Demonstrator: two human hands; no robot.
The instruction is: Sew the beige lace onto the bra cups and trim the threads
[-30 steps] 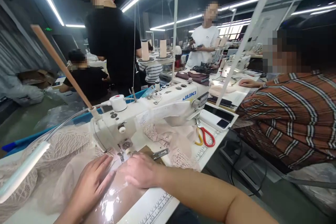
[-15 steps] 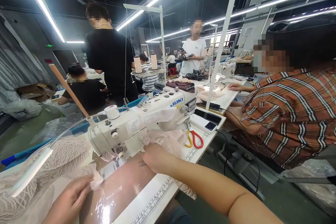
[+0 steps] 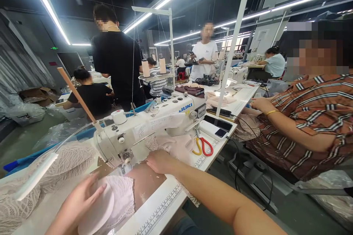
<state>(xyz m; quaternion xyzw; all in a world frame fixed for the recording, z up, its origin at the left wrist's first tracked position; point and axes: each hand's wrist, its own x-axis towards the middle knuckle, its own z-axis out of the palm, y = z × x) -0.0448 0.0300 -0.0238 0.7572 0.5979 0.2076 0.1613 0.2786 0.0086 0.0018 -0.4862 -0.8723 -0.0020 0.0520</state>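
Observation:
My left hand is at the lower left, its thumb across a smooth, pale pink rounded cup pad and its fingers at the pad's far edge. A lace-trimmed piece spreads out from beside that pad, over the shiny brown bed plate. Right of the needle area, my right hand rests with curled fingers at the plate's far edge; what they hold is hidden. Pale fabric lies just behind it. The white sewing machine stands directly beyond both hands.
Red- and yellow-handled scissors and a white phone-like device lie at the right. A lamp bar hangs over heaped lace at the left. A co-worker in a striped shirt sits at the right, handling fabric.
The cup pad and lace-trimmed piece now show over the brown plate by my left hand. Pointed dark tips by my right fingers no longer show. The co-worker at right has shifted posture.

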